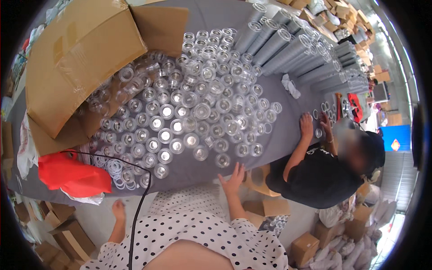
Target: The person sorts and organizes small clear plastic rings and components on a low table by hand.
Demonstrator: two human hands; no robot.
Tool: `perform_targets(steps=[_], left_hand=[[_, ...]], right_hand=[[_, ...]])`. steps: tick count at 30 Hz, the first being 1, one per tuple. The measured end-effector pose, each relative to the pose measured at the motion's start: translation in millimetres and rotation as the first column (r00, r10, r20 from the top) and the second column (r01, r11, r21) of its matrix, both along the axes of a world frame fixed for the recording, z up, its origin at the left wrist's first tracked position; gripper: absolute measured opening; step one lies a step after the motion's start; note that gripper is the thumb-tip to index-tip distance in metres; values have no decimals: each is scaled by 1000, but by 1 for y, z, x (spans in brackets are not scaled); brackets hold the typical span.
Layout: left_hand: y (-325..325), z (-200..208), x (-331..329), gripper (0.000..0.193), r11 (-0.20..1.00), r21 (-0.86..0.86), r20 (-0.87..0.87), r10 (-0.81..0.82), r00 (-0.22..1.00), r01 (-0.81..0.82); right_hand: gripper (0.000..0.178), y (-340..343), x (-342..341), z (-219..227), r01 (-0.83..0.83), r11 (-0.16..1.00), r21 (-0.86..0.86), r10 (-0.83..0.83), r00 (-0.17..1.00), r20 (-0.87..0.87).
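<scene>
My right hand [232,179] is at the near edge of the table, open with its fingers spread and holding nothing. Just beyond its fingertips stands a clear round plastic jar [222,160], apart from the hand. Many more such clear jars [180,112] cover the grey tabletop, some upright and some tipped over or piled up. My left hand [118,209] hangs low in front of the table, fingers curled in, with nothing visible in it. Nearest to it on the table are a red bag [72,175] and a heap of whitish plastic rings [115,167].
A large open cardboard box [85,58] lies tipped at the left, jars at its mouth. Tall stacks of clear round pieces [288,54] line the far right. At the right, a co-worker [315,173] handles small rings [318,133]. A black cable [141,202] crosses before me.
</scene>
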State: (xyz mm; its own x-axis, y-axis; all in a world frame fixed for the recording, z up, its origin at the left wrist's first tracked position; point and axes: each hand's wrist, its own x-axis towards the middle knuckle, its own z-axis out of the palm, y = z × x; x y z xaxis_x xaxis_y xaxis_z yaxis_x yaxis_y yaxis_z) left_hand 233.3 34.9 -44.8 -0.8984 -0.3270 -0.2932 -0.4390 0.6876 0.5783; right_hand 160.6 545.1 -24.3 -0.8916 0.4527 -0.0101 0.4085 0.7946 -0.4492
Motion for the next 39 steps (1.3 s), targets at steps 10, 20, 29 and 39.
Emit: perform_targets(steps=[10, 20, 29, 39], left_hand=[[282, 68, -203, 86, 682, -205, -116, -729, 675, 702], [308, 36, -243, 101, 583, -197, -33, -807, 589, 788], [291, 20, -250, 97, 442, -270, 55, -880, 472, 855], [332, 19, -234, 111, 562, -362, 43, -787, 615, 744]], right_hand=[[98, 40, -22, -7, -106, 985, 136, 103, 994, 23], [103, 58, -39, -11, -226, 974, 17, 225, 972, 69], [101, 71, -37, -14, -184, 980, 73, 186, 982, -20], [108, 84, -42, -8, -105, 994, -43, 110, 983, 146]])
